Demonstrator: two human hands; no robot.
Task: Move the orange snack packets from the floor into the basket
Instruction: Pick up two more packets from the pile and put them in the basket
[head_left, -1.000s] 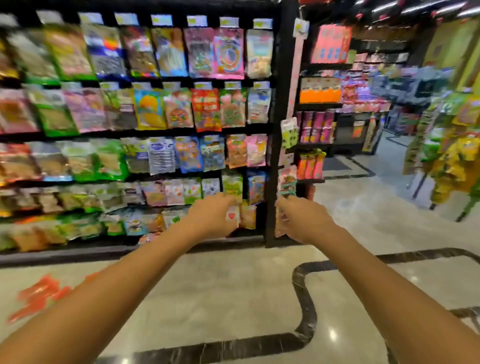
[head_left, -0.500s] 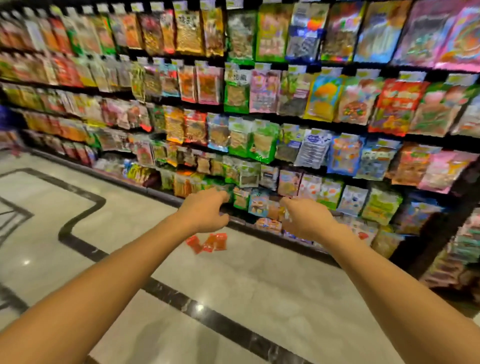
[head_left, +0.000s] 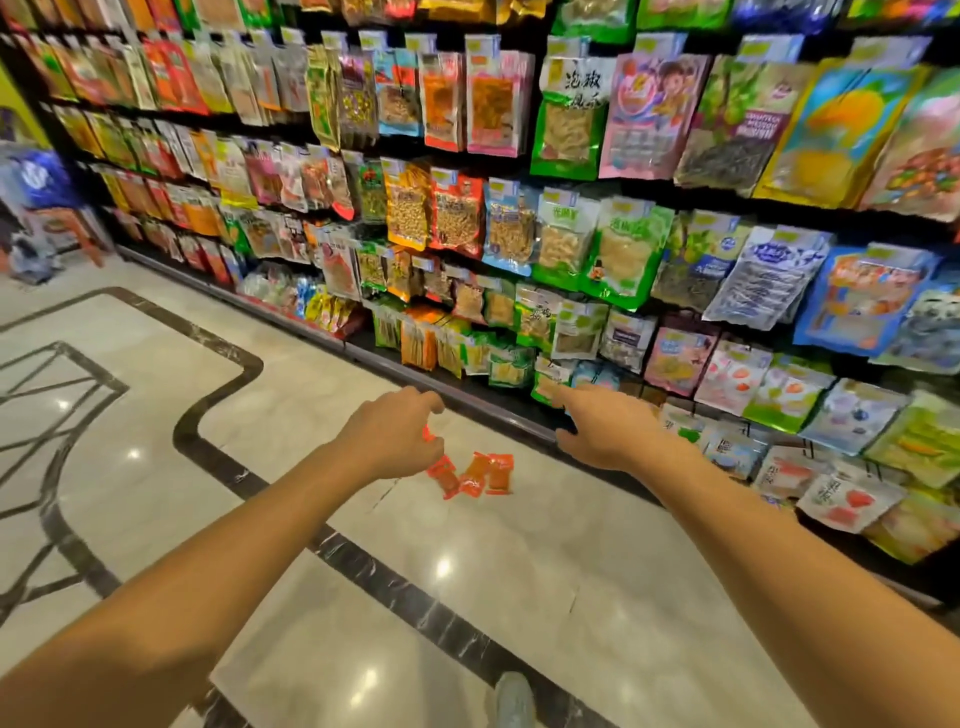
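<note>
Several small orange snack packets (head_left: 475, 474) lie in a cluster on the pale marble floor, close to the foot of the shelving. My left hand (head_left: 395, 431) hovers in front of them with its fingers loosely curled and nothing in it, and it hides part of the cluster's left side. My right hand (head_left: 602, 426) is stretched out to the right of the packets, fingers spread and empty, level with the shelf's bottom edge. No basket is in view.
A tall shelf wall (head_left: 571, 218) hung with snack bags runs along the right and back. A dark inlay band (head_left: 415, 608) crosses the glossy floor. My shoe tip (head_left: 511, 699) shows at the bottom. Blue and orange goods (head_left: 41, 208) stand far left.
The view has swung left along the shelves and dropped toward the floor. The orange packets have come closer and now lie between my two outstretched hands. My right hand's fingers have spread.
</note>
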